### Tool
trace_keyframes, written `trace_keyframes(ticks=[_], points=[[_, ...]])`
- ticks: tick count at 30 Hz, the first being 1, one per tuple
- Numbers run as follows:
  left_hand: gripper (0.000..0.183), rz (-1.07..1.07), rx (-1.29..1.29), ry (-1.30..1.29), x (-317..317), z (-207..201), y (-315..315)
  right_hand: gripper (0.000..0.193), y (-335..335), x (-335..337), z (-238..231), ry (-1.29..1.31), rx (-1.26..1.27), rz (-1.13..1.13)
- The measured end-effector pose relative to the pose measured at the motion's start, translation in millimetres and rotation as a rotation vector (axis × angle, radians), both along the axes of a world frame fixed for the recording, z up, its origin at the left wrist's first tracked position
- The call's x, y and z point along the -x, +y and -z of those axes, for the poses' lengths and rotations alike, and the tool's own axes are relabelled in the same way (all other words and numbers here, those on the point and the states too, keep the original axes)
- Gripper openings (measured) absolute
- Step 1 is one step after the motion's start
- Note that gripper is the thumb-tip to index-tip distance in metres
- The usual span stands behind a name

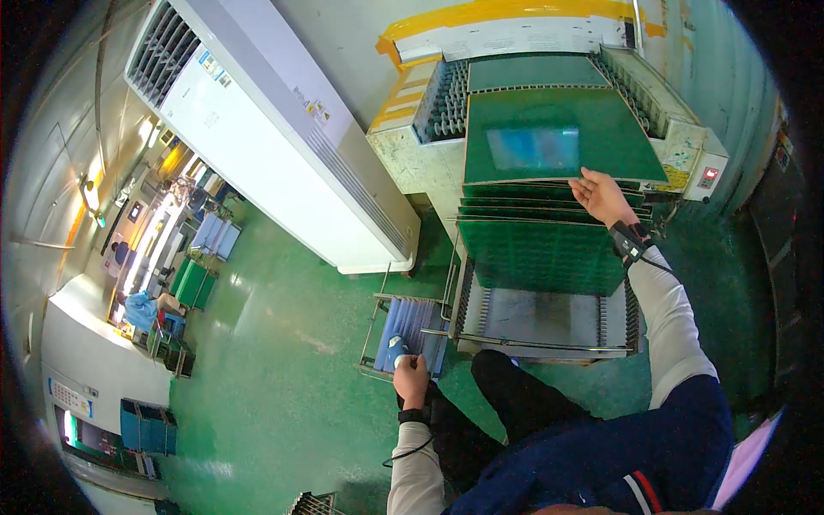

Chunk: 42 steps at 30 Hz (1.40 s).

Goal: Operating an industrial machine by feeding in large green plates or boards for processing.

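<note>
A large flat green panel [558,133] lies tilted at the mouth of a roller conveyor machine, light glinting off its middle. My right hand [603,197] is closed on its near edge, the fingers curled over the rim. Below it, several more green panels [541,253] stand upright in a slotted rack [549,319]. Another green panel [536,72] rests farther in on the rollers. My left hand [411,379] is low on the left, its fingers curled; what they hold, if anything, is hidden. Just beyond it shows a small blue and white thing [396,350], perhaps a shoe.
The conveyor's cream housing [678,112] has a small control box [709,176] at the right. A tall white air conditioner [283,137] stands left of it. A low rack with blue slats [403,324] sits beside the panel rack. Far left, a person in blue [140,309] is near workbenches.
</note>
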<state>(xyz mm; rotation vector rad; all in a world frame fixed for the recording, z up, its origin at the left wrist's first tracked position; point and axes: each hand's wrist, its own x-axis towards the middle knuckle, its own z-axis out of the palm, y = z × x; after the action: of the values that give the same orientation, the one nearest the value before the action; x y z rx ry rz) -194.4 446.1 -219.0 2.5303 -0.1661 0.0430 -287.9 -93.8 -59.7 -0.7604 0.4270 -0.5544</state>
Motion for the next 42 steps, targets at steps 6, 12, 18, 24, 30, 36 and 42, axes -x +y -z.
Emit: trace_keyframes(ticks=[6, 12, 18, 24, 30, 36, 42], points=[[0.031, -0.003, 0.008, 0.004, -1, 0, 2, 0.023, -3, -7, -3, -0.034, 0.004, -0.027], [0.025, -0.005, -0.004, -0.022, 1, 1, 0, 0.02, -8, -13, -5, -0.016, 0.003, -0.017], [0.026, 0.001, 0.006, -0.012, -1, 3, -1, 0.019, -19, -18, -2, -0.019, 0.008, -0.019], [0.025, 0.001, 0.001, -0.035, -2, 7, 0, 0.019, -21, -22, -4, -0.002, 0.007, -0.016], [0.025, 0.01, -0.001, -0.036, -2, 5, -2, 0.018, -29, -24, -2, 0.004, 0.007, -0.023], [0.031, 0.002, 0.003, 0.001, -2, 0, -5, 0.018, -32, -23, -1, -0.004, 0.01, -0.023], [0.029, 0.004, -0.001, 0.025, -3, 6, -6, 0.018, -40, -29, 3, -0.021, -0.003, -0.022]])
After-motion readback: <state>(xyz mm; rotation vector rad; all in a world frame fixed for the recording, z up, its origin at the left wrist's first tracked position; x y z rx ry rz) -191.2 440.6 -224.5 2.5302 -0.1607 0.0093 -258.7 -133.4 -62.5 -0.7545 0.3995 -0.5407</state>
